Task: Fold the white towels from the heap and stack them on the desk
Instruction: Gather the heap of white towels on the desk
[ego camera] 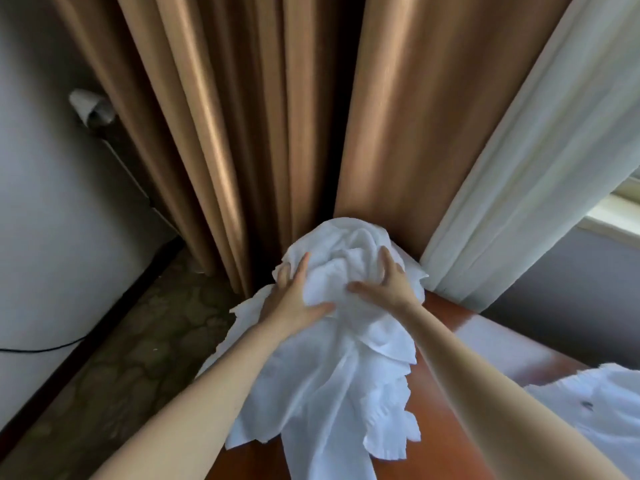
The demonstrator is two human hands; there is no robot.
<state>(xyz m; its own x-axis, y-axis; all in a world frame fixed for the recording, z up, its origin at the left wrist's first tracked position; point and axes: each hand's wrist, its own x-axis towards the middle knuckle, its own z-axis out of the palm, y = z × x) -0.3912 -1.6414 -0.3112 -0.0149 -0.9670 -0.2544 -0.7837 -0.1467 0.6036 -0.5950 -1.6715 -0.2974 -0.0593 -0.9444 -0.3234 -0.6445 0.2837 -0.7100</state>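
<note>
A heap of crumpled white towels (332, 368) lies on the far left corner of the reddish-brown desk (485, 337), spilling over its left edge. My left hand (294, 299) lies on the heap's left side, fingers spread into the cloth and thumb pressed into a fold. My right hand (384, 282) lies on the upper right of the heap, fingers stretched up over the bunched top and thumb pointing left. A fold of towel bulges between the two thumbs. Another white towel (595, 410) lies at the desk's right edge, partly out of frame.
Tan curtains (242, 133) hang right behind the desk corner, with a white sheer curtain (519, 188) to their right. A window sill (616, 216) shows far right. A patterned floor (131, 358), a black cable and a white wall lie to the left.
</note>
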